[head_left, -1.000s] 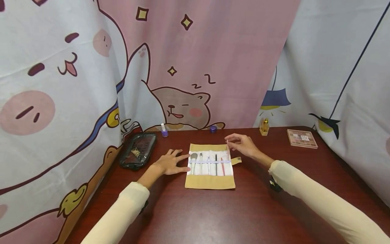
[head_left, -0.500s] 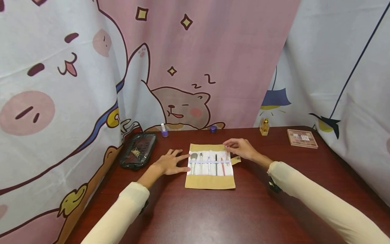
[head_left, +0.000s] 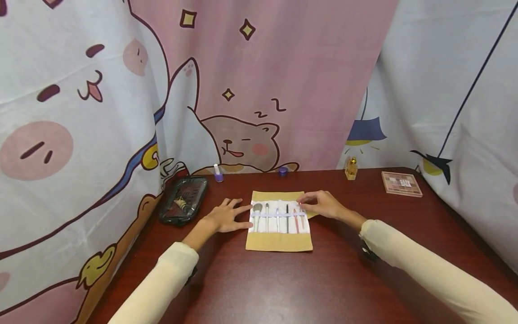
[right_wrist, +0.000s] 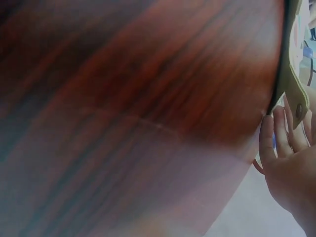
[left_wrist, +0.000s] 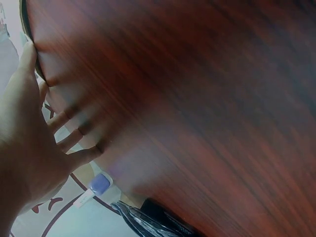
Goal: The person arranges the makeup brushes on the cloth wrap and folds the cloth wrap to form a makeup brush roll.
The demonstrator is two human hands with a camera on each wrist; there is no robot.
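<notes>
Where a second ago the right hand (head_left: 321,204) held a pink-handled brush upright above the far right corner of the brush roll (head_left: 279,221), it has now come down onto the cloth, and the pink-handled brush (head_left: 301,217) lies in the rightmost slot, tucked under the pale elastic band (head_left: 278,215). The fingers curl loosely at the brush's upper end, pinching or just touching it; the head view is too small to say which. That reads as the last brush going home, so the row looks filled.

Spread flat, the left hand (head_left: 226,218) presses on the table (head_left: 307,283) with its fingertips touching the roll's left edge, steadying it.

All six brushes lie parallel, long axes running from the near edge to the far edge of the table. The big powder brush (head_left: 256,211) has its bristles toward the far side; the pink one's direction I cannot make out. Its neighbour, a red-handled brush (head_left: 296,220), lies just beside it.

Behind the roll stand a nail polish bottle (head_left: 218,173) and a perfume bottle (head_left: 351,168).
</notes>
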